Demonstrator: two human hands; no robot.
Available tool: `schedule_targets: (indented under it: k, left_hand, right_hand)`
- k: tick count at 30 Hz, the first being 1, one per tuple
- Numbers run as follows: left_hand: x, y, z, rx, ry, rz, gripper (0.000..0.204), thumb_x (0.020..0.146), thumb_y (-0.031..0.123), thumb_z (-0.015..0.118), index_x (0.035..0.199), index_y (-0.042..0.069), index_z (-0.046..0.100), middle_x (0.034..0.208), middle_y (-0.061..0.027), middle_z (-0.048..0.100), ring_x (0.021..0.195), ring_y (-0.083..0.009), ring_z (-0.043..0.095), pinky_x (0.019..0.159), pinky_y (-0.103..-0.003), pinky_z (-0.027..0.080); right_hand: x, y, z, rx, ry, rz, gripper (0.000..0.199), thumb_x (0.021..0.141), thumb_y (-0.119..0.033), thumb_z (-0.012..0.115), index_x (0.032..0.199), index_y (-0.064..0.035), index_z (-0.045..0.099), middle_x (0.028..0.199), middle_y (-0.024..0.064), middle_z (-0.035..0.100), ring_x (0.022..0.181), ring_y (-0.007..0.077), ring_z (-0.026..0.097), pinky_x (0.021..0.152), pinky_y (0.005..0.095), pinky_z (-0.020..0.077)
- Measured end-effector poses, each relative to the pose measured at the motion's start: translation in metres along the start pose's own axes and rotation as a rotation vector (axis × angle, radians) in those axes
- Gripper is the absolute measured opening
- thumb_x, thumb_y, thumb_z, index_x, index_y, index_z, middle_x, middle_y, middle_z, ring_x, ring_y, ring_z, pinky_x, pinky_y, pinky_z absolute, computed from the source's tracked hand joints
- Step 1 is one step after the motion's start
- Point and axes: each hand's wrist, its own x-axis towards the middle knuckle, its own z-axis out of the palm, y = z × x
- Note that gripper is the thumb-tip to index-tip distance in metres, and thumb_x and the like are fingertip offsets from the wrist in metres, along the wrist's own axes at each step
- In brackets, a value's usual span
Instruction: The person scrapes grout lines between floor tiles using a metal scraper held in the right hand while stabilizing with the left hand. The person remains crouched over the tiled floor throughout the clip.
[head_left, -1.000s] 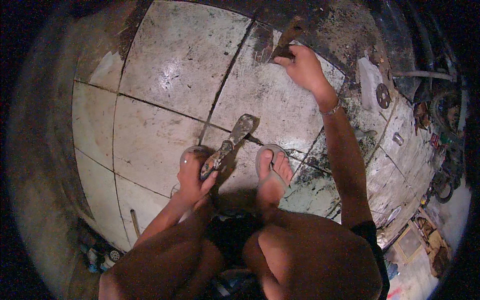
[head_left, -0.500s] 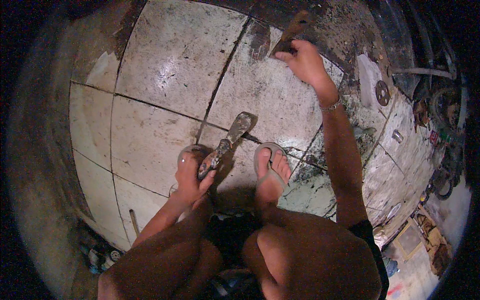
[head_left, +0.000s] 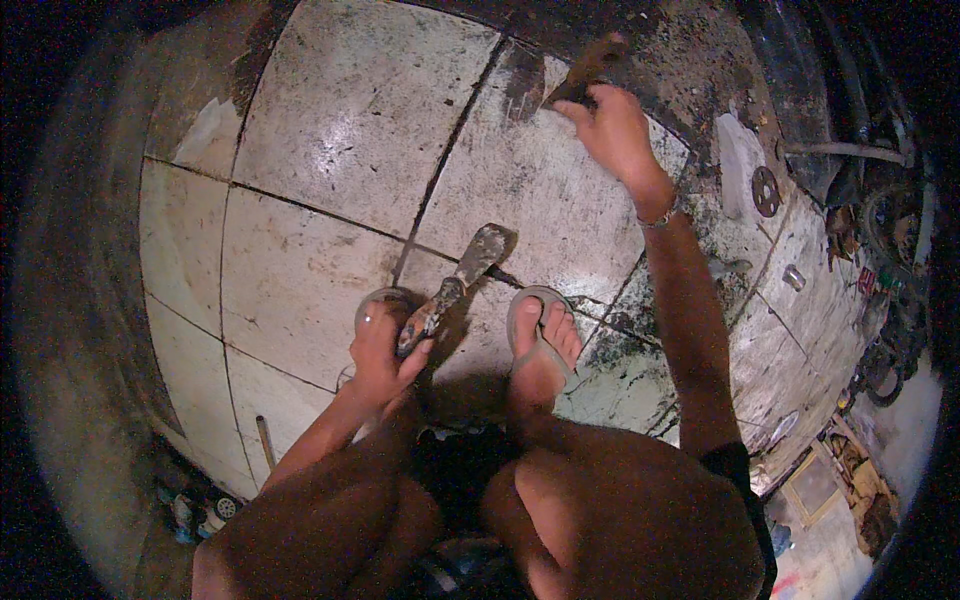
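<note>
My left hand [head_left: 378, 348] is wrapped round the worn handle of a scraper [head_left: 488, 247]. Its flat, dirt-crusted blade points away from me, above the tiles between my feet. Farther off to the right, my right arm is stretched out, and the fingers of my right hand [head_left: 618, 130] are closed on a flat brown piece [head_left: 597, 60]. One end of this piece meets the tile near the dark, dirty border; its kind cannot be made out, and my fingers cover its middle.
Large stained white tiles [head_left: 350, 110] make up the floor, with black grime in the joints. My sandalled right foot [head_left: 543, 335] stands on them. A round dark disc [head_left: 765, 190] lies at the right, with a small metal cylinder [head_left: 794, 277] nearby. Clutter and a wooden frame [head_left: 815, 485] line the right edge.
My right hand has shifted very slightly, and the brown piece has tilted a little to the right. My left hand and the scraper have stayed in place.
</note>
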Motion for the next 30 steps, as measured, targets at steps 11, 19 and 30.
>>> schedule_targets:
  k: [11, 19, 30]
  left_hand:
    - [0.0, 0.0, 0.0, 0.005, 0.006, 0.021, 0.047, 0.08, 0.024, 0.078, 0.116, 0.0, 0.06, 0.107, -0.0222, 0.061, 0.099, -0.0444, 0.059, 0.084, -0.049, 0.049]
    - [-0.001, -0.001, 0.0, 0.036, -0.03, 0.008, 0.044, 0.082, 0.024, 0.077, 0.114, 0.0, 0.06, 0.108, -0.0227, 0.06, 0.1, -0.045, 0.058, 0.084, -0.05, 0.049]
    - [-0.007, -0.001, 0.001, -0.07, -0.082, -0.151, 0.051, 0.085, 0.022, 0.068, 0.127, -0.004, 0.055, 0.122, -0.0273, 0.056, 0.113, -0.0449, 0.054, 0.1, -0.051, 0.043]
  right_hand:
    - [0.001, -0.002, 0.005, 0.031, -0.091, 0.028, 0.036, 0.087, -0.038, 0.076, 0.101, -0.0045, 0.074, 0.098, 0.0224, 0.072, 0.094, 0.0406, 0.069, 0.084, 0.049, 0.0545]
    - [0.0, 0.0, 0.005, 0.047, 0.007, 0.137, 0.04, 0.086, -0.041, 0.076, 0.105, -0.0063, 0.074, 0.101, 0.0213, 0.072, 0.097, 0.0411, 0.068, 0.086, 0.0494, 0.0542]
    - [-0.003, -0.008, 0.012, 0.02, -0.049, 0.018, 0.038, 0.086, -0.039, 0.078, 0.099, -0.0036, 0.075, 0.087, 0.0173, 0.071, 0.08, 0.0365, 0.069, 0.072, 0.0456, 0.0531]
